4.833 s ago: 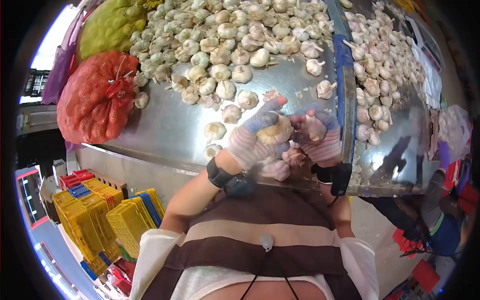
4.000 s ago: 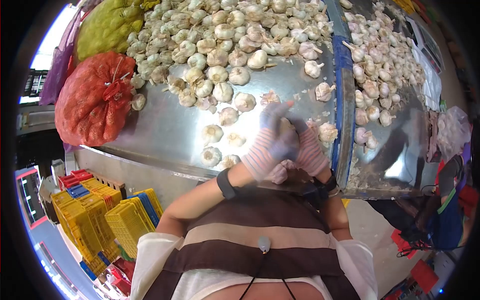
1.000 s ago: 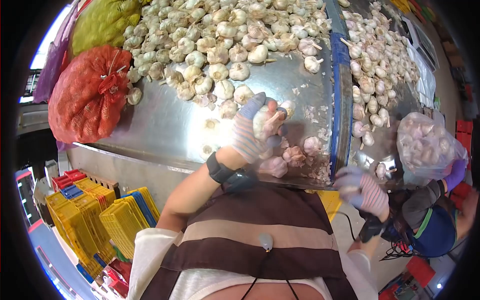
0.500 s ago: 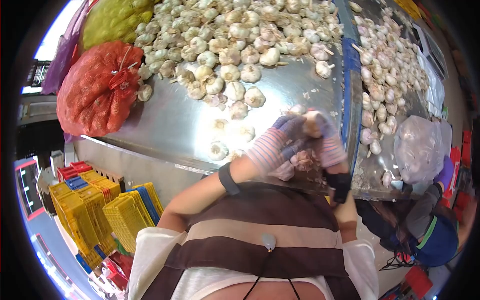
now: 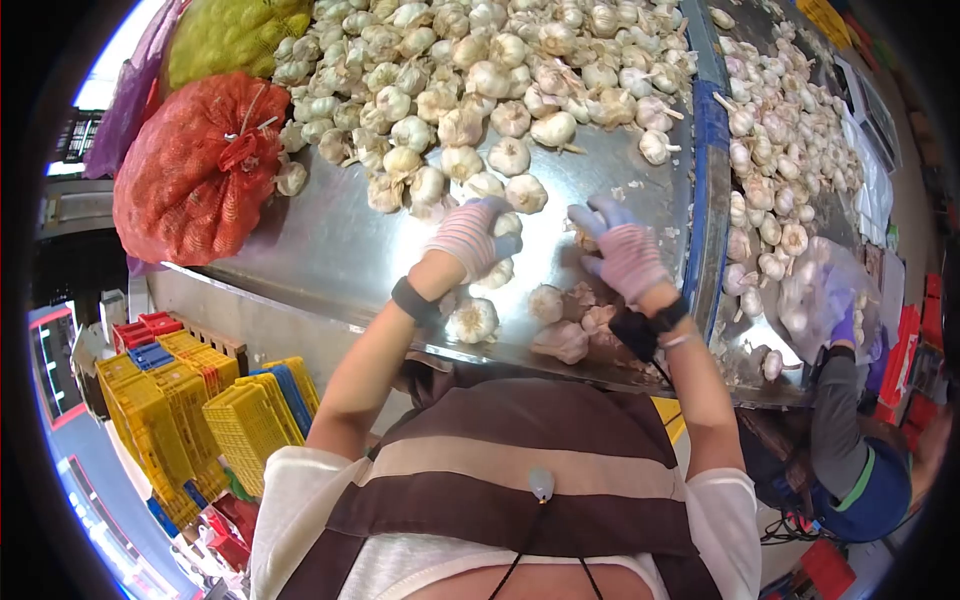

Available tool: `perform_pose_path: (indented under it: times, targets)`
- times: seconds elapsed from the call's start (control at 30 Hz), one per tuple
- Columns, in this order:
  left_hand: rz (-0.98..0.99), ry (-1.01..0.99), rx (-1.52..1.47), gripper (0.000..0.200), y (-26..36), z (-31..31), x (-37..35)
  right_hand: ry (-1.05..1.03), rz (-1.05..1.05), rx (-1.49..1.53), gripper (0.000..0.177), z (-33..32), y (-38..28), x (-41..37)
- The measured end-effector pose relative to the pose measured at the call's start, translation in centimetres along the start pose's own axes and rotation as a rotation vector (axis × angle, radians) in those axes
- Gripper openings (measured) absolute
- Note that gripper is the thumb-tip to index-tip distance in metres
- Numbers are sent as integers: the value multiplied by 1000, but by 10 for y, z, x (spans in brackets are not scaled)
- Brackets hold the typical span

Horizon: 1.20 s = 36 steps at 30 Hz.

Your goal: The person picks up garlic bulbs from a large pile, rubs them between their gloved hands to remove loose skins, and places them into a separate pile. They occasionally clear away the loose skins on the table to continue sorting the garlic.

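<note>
My left hand, in a striped glove, reaches over loose garlic on the metal table. Its fingers and thumb close around a garlic bulb, partly hidden by the glove. Another bulb lies just beyond the fingertips. To the right, my right hand, in a matching glove, hovers above the table with fingers and thumb apart. A brownish bit shows behind its fingers, too blurred to make out. Close to my body lie a whole bulb and several pinkish bulbs among loose skins.
A large garlic heap covers the table's far side. At left sits a red mesh sack beside a yellow one. A blue divider separates more garlic. A co-worker's gloved hand touches a plastic bag. Yellow crates stand lower left.
My hands were together over a bulb at the right; now they are apart. The left moved left onto another bulb, and the right has opened.
</note>
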<state>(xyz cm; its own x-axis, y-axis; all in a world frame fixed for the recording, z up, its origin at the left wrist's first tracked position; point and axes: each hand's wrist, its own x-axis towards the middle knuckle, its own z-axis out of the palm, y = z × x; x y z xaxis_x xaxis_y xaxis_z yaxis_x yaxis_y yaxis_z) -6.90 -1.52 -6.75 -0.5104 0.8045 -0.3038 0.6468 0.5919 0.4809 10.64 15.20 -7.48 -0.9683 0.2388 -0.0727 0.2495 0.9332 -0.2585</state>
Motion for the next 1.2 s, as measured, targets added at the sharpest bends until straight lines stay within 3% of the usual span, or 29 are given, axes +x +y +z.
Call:
perform_pose_path:
  times: [0.07,0.1,0.13,0.2,0.23,0.27,0.33,0.37,0.43,0.47,0.5,0.53,0.57,0.6,0.67,0.7,0.8,0.9,0.93,1.0,1.13,1.2]
  targets:
    - [-9,-190,-184,51,6,-8,-4,65,26,122,56,23,0,7]
    - [109,-111,-157,50,0,6,-6,123,48,238,55,24,-1,11]
    - [104,-105,-159,50,-4,17,-9,122,41,237,55,21,-3,10]
    - [227,-175,-55,50,1,23,-13,159,271,1034,55,5,-9,5]
    - [214,-241,-86,50,3,21,-13,165,251,1247,56,8,-7,3]
    - [220,-244,-89,50,9,17,-14,167,258,1243,56,-1,-12,-3]
    - [74,-437,-293,51,19,6,-13,151,281,1239,56,-27,-27,-13]
    - [83,-442,-288,51,17,8,-14,265,215,1089,55,-21,-27,-13]
    - [167,-328,-800,43,9,14,-20,261,247,1198,56,-22,-32,-22]
    - [170,-332,-798,43,14,9,-25,245,271,1307,58,-28,-39,-26]
    - [84,-440,-1189,47,22,0,-30,247,273,1309,58,-33,-46,-29]
    - [-11,-542,-1578,51,26,-6,-34,252,325,1502,57,-38,-53,-30]
    - [-1,-602,-1709,60,29,-6,-35,253,374,1694,57,-41,-57,-31]
    - [4,-598,-1706,60,34,-9,-36,255,367,1693,57,-37,-55,-33]
    - [-105,-669,-2030,63,45,-19,-40,230,267,2049,55,-29,-52,-37]
    - [-56,-814,-2124,65,43,-15,-39,283,287,1920,46,-42,-61,-40]
    - [-93,-650,-2068,61,51,-24,-45,184,327,2058,38,-30,-45,-48]
    - [-69,-534,-2148,49,64,-29,-55,266,360,2220,34,-20,-40,-48]
    - [-66,-534,-2146,49,64,-26,-55,267,358,2219,34,-23,-40,-49]
    - [-75,-599,-2311,39,62,-19,-53,366,598,2300,35,-38,-49,-49]
    - [-111,-654,-2399,34,71,-26,-52,379,612,2381,33,-38,-55,-50]
    - [-316,-420,-2307,29,82,-34,-56,343,519,2442,27,-38,-57,-50]
